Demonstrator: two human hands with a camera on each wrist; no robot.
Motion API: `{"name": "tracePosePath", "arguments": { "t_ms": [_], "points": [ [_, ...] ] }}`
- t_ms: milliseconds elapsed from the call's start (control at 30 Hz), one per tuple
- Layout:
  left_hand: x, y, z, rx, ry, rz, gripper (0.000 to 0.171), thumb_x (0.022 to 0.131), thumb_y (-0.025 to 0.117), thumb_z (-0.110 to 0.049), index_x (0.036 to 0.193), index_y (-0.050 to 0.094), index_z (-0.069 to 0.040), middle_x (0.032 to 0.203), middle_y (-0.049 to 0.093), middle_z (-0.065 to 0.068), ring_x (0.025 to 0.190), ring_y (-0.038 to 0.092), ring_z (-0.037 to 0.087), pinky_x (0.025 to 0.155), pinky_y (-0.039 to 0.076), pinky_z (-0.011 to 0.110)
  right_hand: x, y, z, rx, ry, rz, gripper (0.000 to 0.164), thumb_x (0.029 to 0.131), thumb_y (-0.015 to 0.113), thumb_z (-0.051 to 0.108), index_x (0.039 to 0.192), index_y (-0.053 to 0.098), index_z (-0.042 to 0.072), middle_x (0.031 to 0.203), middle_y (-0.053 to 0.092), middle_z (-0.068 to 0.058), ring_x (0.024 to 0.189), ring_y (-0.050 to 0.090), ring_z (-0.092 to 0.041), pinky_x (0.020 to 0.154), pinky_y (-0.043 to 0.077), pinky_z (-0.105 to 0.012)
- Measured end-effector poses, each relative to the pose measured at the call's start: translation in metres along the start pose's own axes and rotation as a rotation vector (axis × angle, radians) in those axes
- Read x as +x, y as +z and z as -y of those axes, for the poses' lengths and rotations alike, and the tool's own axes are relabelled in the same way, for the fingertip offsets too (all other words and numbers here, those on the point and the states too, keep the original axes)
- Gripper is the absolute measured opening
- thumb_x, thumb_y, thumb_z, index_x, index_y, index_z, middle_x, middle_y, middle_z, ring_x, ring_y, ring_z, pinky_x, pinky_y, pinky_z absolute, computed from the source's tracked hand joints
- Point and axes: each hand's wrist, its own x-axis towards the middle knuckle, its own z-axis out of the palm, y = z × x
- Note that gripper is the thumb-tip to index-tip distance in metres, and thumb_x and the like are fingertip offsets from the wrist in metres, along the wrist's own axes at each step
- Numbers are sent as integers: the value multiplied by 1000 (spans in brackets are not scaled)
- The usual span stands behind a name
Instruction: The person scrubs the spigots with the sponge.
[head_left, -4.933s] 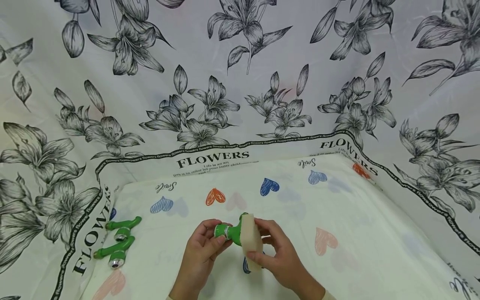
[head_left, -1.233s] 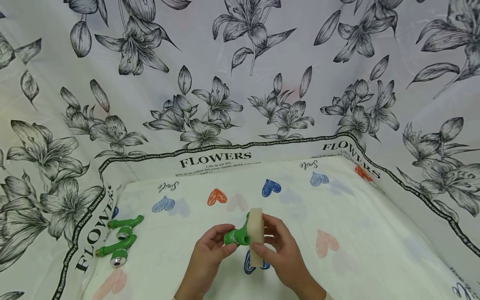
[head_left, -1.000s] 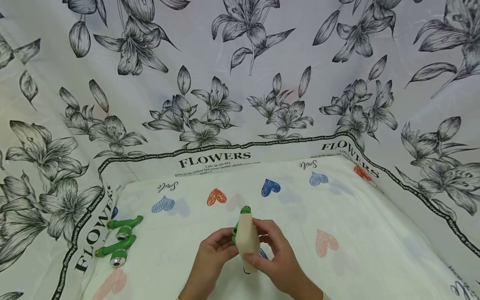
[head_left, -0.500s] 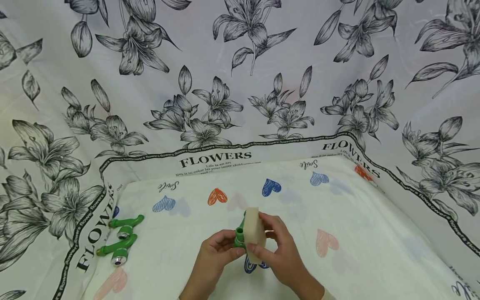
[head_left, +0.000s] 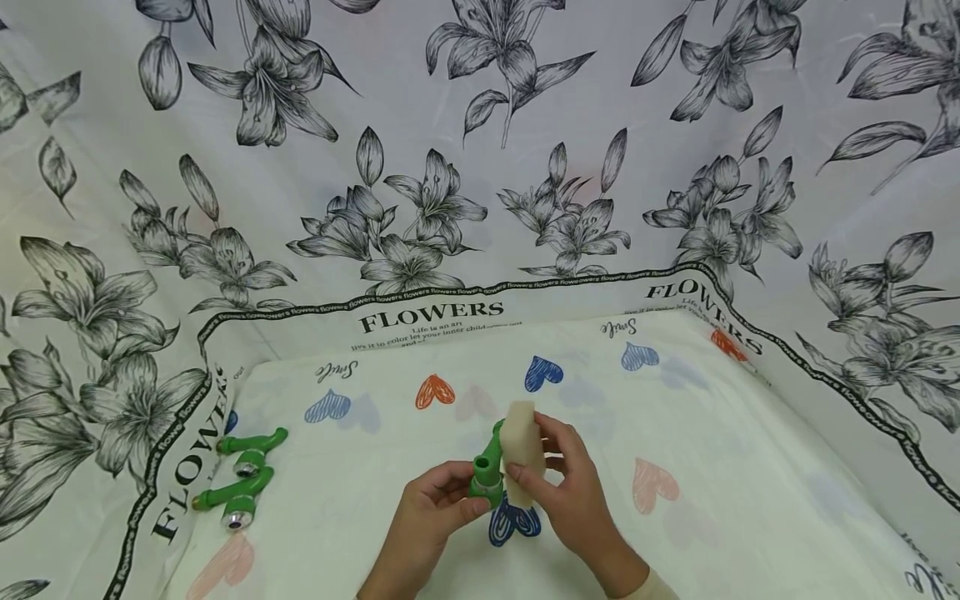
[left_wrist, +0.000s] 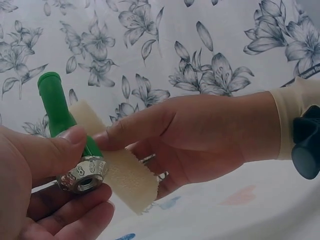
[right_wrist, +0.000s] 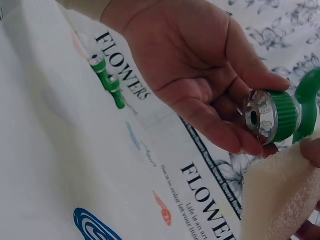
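My left hand grips a green tap by its wide round end, between thumb and fingers. In the left wrist view, the tap's green tube points upward, and its patterned silver end shows a round opening. My right hand pinches a cream sponge, thumb on the near face and fingers behind. The sponge stands upright right beside the tap; in the right wrist view, the sponge overlaps part of the tap. Whether they touch is unclear.
Two more green taps with silver ends, a farther tap and a nearer tap, lie on the cloth at the left. Heart prints cover the white cloth. Behind and at both sides hangs a flower-printed curtain.
Over these seconds the tap has turned in my left hand, and the sponge has moved along it. Since half a second ago, my right hand has shifted slightly up and right, uncovering more tap.
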Motion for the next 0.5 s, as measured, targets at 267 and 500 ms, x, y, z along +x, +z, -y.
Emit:
{"name": "tracePosePath", "arguments": {
  "t_ms": [267,500],
  "points": [
    [0,0,1,-13,28,6,42,93,87,-5,129,71,8,121,74,20,111,73,29,98,61,36,-4,1,0,24,1,22,67,97,86,23,156,55,25,138,59,5,121,59,-23,101,56,-38],
    [1,1,2,-10,11,-9,43,95,87,-9,130,70,8,122,74,20,113,72,30,98,61,36,-7,2,0,20,-16,33,67,98,85,22,157,54,26,137,59,5,120,58,-25,101,56,-39]
  ]
}}
